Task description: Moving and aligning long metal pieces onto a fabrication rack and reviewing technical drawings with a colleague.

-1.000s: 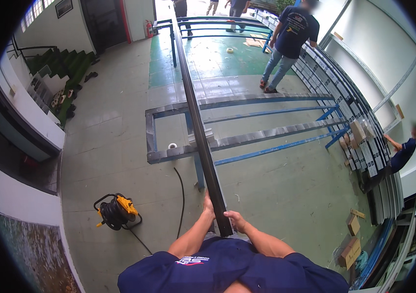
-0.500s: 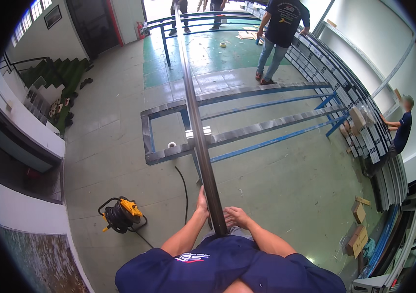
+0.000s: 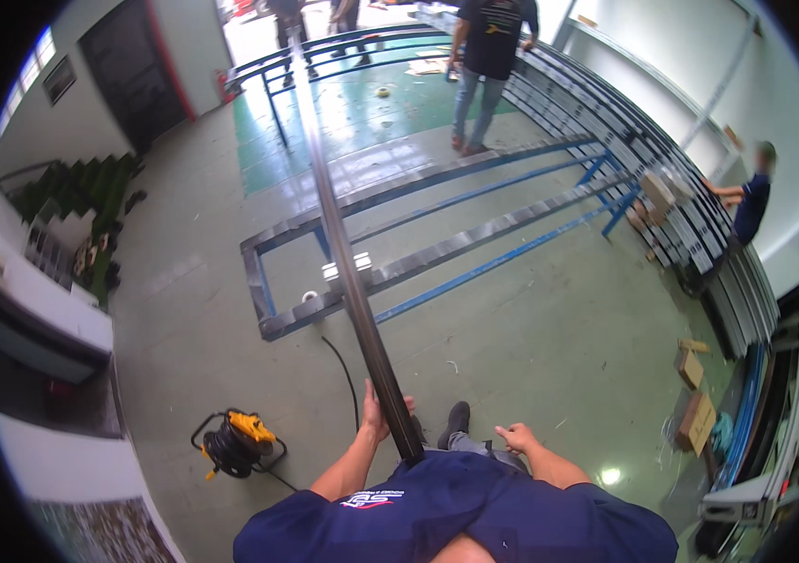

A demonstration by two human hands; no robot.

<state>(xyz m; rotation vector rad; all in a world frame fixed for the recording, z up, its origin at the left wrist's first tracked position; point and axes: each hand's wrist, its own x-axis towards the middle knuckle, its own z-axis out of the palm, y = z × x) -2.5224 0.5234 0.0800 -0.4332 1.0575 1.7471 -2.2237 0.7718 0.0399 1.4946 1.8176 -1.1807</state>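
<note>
A long dark metal profile [image 3: 358, 319] runs from the front of my body away to the far end of the room, lying across a blue metal stand. My left hand [image 3: 376, 411] cups it from the left and below, its thumb along the left side and fingertips showing past the right side. Off to the right of the profile, my right hand [image 3: 519, 438] touches nothing, its fingers loosely bent and partly apart. The stand's grey-padded rail [image 3: 474, 246] passes under the profile, beside a small white block [image 3: 347, 266].
A black and yellow cable reel [image 3: 238, 444] stands on the floor to the left. Long profiles [image 3: 624, 131] are stacked along the right wall, with a person [image 3: 754, 202] beside them. Another person [image 3: 488, 70] stands beyond the stand. Cardboard boxes [image 3: 697, 424] lie at the right.
My right hand has come away from the profile and moved right. My left hand stays at the profile. The view has shifted, and my shoe now shows below.
</note>
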